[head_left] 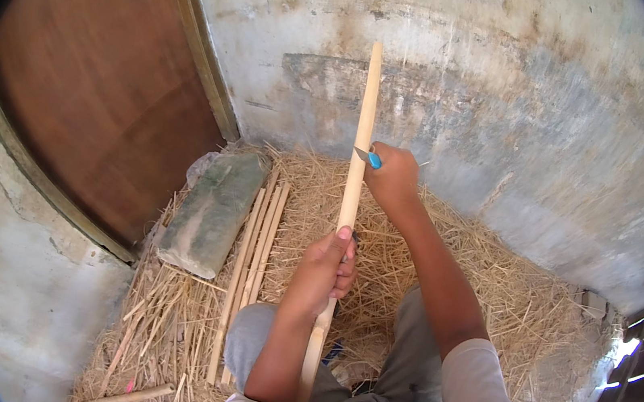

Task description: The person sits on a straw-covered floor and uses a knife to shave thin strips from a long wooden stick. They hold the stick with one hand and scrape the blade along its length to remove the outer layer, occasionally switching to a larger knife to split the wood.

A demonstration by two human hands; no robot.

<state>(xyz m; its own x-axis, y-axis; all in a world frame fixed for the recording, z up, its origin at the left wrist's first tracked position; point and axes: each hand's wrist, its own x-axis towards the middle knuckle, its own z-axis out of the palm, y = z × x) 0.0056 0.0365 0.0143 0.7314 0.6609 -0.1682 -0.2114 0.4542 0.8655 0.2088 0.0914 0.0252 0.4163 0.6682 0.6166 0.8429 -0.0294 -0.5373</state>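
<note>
L hand (321, 270) gripping pale wood strip (367, 101), which runs btm ctr to upper ctr of frame — R hand (392, 179), just right of ctr, fingers closed on blue-handled knife (374, 160), blade at strip. Grey block (215, 207) + thin sticks (251, 248) mid-left — straw (504, 298) around.

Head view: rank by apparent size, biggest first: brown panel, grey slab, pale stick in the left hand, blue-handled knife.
By visible area:
1. Brown panel
2. Grey slab and pale stick: too close to rank; the stick is longer but much narrower
3. Blue-handled knife, partly hidden by the right hand
</note>
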